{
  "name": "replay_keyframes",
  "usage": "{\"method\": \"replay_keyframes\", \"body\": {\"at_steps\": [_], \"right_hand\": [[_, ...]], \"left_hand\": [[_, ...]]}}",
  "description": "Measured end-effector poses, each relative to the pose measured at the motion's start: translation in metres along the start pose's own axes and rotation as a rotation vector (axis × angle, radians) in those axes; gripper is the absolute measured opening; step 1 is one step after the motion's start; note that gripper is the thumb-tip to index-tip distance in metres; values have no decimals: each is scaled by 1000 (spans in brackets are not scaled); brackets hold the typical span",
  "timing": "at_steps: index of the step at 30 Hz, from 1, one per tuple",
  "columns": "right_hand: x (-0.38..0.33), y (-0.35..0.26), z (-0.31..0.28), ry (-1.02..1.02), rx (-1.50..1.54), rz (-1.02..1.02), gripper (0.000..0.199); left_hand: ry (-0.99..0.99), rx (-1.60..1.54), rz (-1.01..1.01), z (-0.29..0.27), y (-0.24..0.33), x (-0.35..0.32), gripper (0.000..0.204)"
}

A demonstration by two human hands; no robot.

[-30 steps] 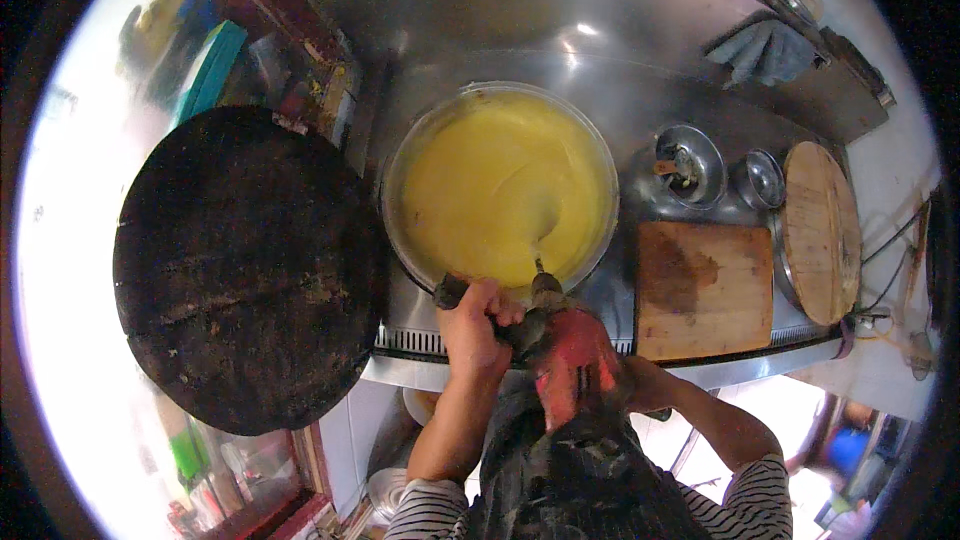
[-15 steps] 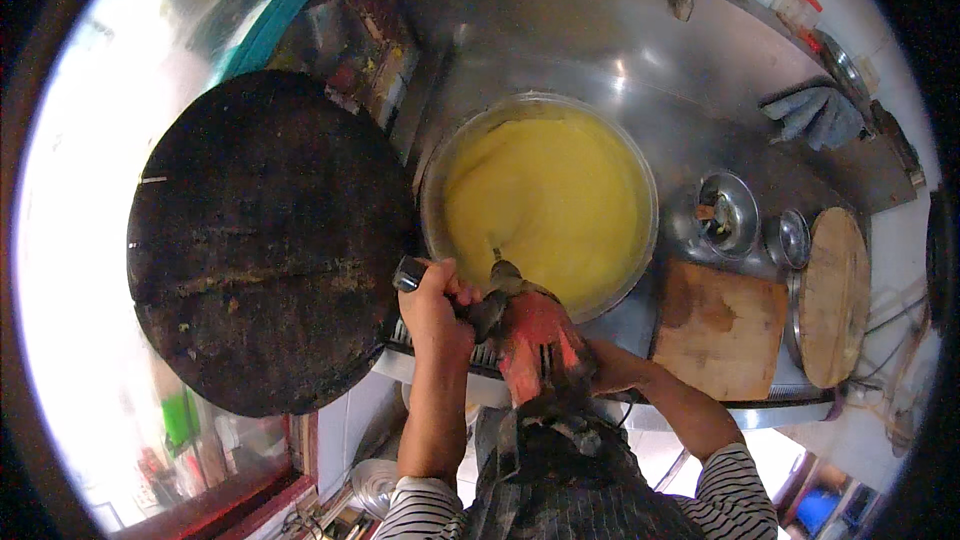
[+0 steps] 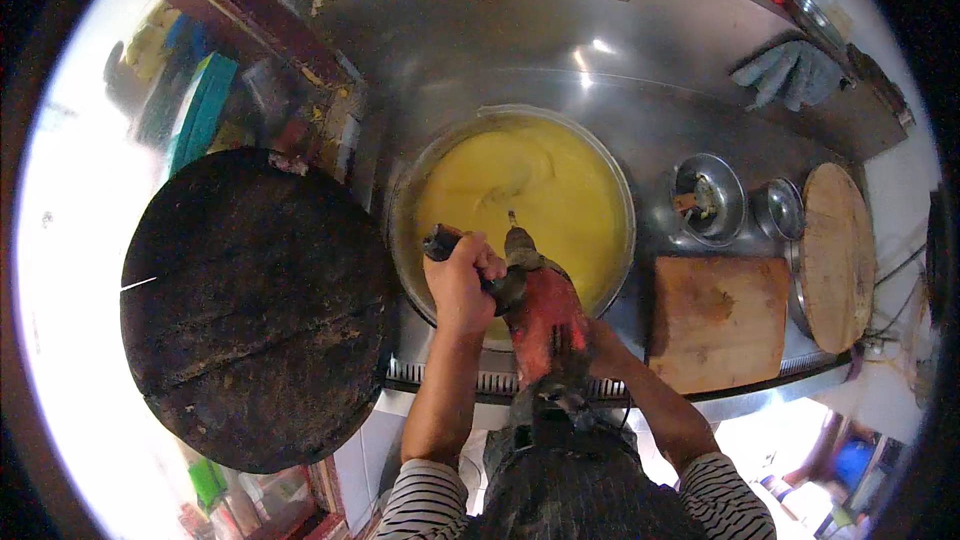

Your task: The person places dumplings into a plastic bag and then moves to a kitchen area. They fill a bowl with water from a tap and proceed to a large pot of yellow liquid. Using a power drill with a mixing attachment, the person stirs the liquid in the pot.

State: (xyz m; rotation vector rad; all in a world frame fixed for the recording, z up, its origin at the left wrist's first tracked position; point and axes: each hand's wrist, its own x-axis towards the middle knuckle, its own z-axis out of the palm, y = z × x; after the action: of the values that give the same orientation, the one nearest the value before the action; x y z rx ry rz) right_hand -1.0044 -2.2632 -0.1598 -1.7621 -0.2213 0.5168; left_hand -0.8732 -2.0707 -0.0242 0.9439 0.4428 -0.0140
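A red and black power drill (image 3: 545, 315) points away from me over a large round metal pot (image 3: 628, 250). Its shaft goes down into thick yellow liquid (image 3: 560, 185), which fills much of the pot and shows swirl marks around the shaft. My left hand (image 3: 462, 283) is closed round the drill's black side handle (image 3: 440, 242), near the pot's front left rim. On the other side, my right hand (image 3: 603, 348) grips the drill body from the right; its fingers are mostly hidden behind the tool.
Left of the pot is a big dark round board (image 3: 255, 310). To the right lie a rectangular wooden board (image 3: 718, 325), a metal bowl (image 3: 735, 202) with scraps, a smaller bowl (image 3: 785, 208) and a round wooden lid (image 3: 838, 260). A grey cloth (image 3: 790, 75) hangs at the back right.
My hands and the drill have moved forward over the pot. The shaft's tip is farther in, and the swirl in the liquid has changed. The whole view has shifted and tilted.
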Motion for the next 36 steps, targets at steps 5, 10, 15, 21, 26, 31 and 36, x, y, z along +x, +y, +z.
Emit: {"method": "replay_keyframes", "body": {"at_steps": [5,10,15,21,26,31,36], "right_hand": [[-38,-11,-2,40,-283,195,58],[-94,-8,13,40,-108,247,60],[-137,-42,29,-149,107,251,61],[-131,-83,40,-347,92,229,67],[-97,-68,43,-519,14,126,63],[-68,-48,34,-476,-94,144,79],[-92,-4,5,-382,-129,280,77]], "left_hand": [[-61,5,-92,7,-19,-19,17],[-72,-25,-152,-1,-30,-58,18],[0,-38,-236,-24,-13,-103,16],[129,-45,-203,-64,22,-127,19],[271,-106,-98,-85,35,-121,17],[259,-139,13,-89,20,-108,16],[252,-59,61,-46,-9,-126,9]]}}
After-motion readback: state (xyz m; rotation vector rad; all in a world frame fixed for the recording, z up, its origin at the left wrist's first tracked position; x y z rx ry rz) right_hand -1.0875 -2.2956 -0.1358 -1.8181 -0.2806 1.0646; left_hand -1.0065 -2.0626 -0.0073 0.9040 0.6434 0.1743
